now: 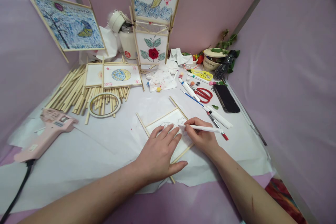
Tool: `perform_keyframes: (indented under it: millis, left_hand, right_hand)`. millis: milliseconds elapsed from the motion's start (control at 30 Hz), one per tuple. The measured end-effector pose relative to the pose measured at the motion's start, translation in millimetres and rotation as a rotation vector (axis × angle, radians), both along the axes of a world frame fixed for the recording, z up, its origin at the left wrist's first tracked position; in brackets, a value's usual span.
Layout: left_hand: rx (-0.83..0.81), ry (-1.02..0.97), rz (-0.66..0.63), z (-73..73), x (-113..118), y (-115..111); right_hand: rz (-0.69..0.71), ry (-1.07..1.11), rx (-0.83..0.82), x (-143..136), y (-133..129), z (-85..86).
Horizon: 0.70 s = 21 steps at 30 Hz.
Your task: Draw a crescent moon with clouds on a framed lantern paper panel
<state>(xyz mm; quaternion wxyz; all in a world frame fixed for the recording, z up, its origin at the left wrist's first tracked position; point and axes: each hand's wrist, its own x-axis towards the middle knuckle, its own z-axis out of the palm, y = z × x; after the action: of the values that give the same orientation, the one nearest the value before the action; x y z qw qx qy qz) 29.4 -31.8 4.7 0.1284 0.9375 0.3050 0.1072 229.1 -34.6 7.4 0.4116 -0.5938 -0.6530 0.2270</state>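
A sheet of white paper (154, 127) framed with thin wooden sticks lies tilted on the covered table. Dark line drawing shows on it, partly hidden under my hands. My left hand (162, 150) rests flat on the sheet with its fingers spread, holding nothing. Between the fingers of my right hand (202, 136) is a slim white marker pen (206, 128). Its tip is at the drawing near the sheet's upper right, though I cannot tell if it touches. To the right lie a red-tipped pen (224, 135) and white markers (219, 116).
A pink glue gun (49, 133) lies at left, beside a tape roll (90, 106) and wooden sticks (70, 91). Framed drawings (153, 50) stand behind. Red-handled scissors (206, 95), a phone (226, 98) and a bowl (211, 63) are at right. A bottle (128, 42) stands at the back.
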Motion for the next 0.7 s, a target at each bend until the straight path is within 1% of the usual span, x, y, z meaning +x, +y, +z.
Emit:
perform_keyframes:
  millis: [433,700]
  left_hand:
    - [-0.005,0.012,0.002,0.8,0.6,0.7]
    - [-0.003,0.009,0.004,0.6,-0.8,-1.6]
  right_hand:
    - [0.010,-0.016,0.010,0.0,0.7,-0.3]
    - [0.041,-0.055,0.039,1.3,1.0,-1.4]
